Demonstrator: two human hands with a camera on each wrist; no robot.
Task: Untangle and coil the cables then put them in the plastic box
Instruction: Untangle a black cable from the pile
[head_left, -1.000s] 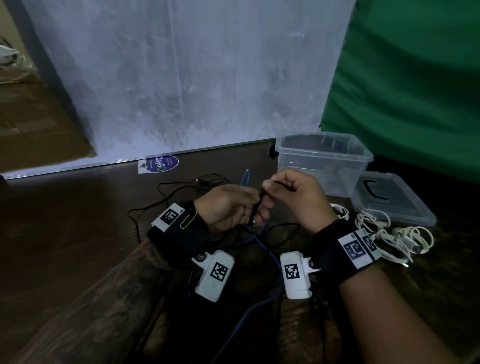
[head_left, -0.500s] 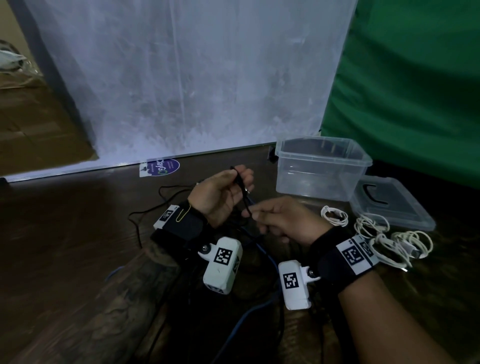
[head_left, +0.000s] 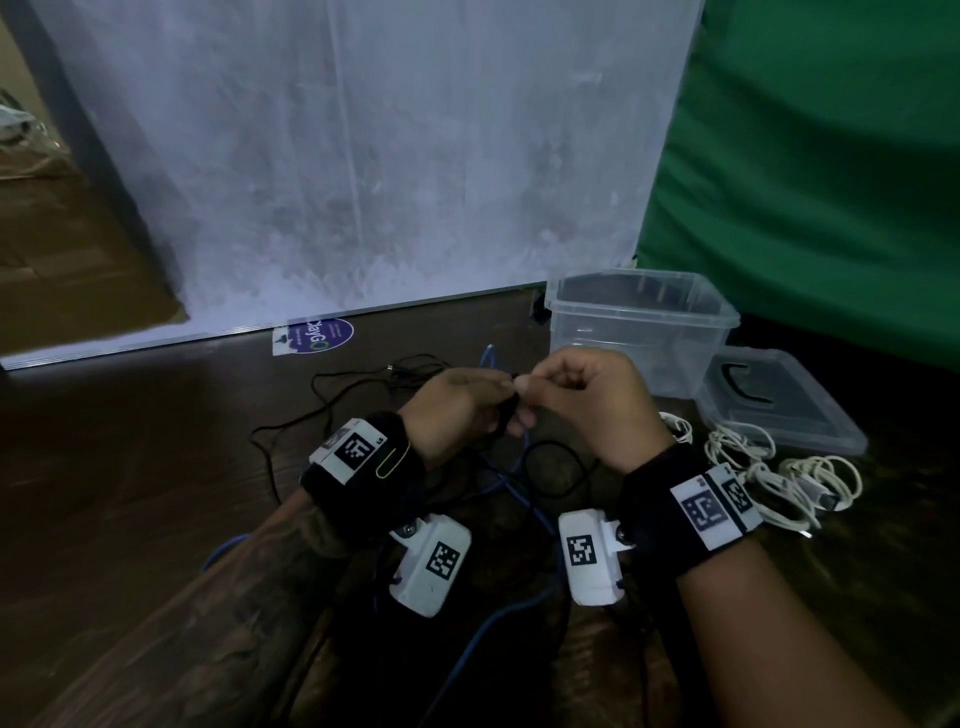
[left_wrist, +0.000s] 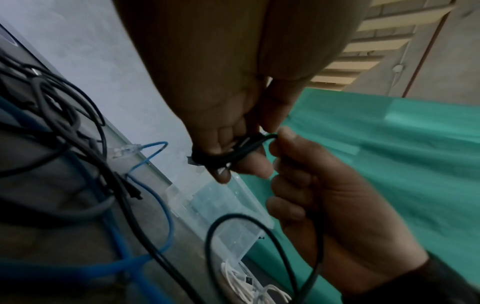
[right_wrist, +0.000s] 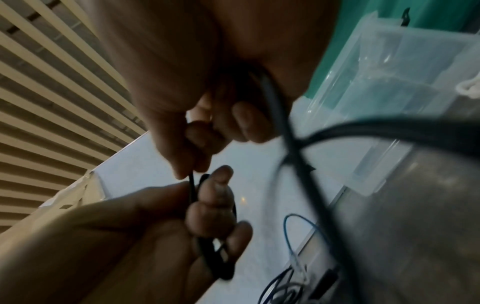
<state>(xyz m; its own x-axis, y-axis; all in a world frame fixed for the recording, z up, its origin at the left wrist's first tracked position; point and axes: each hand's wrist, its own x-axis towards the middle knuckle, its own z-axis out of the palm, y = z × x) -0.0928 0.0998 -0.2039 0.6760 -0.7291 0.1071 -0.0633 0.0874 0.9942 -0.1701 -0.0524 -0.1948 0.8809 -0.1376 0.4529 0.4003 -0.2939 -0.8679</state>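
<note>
Hands are meeting above the middle of the dark wooden floor: the left hand is gripping a small coil of thin black cable in its curled fingers, while the right hand is pinching the same cable between thumb and forefinger, just beside the coil. Slack from it is hanging in a loop below the wrists and trailing back to a loose tangle on the floor, where a blue network cable is crossing under it. Behind the right hand the clear plastic box is standing open near the white panel, its flat clear lid lying just beside it by the green cloth. White cables are lying bundled in front of the lid. A round purple sticker is sitting at the panel's foot. Only the left wrist view is showing the coil's several turns and the blue cable's clear plug; the right wrist view is showing it blurred
</note>
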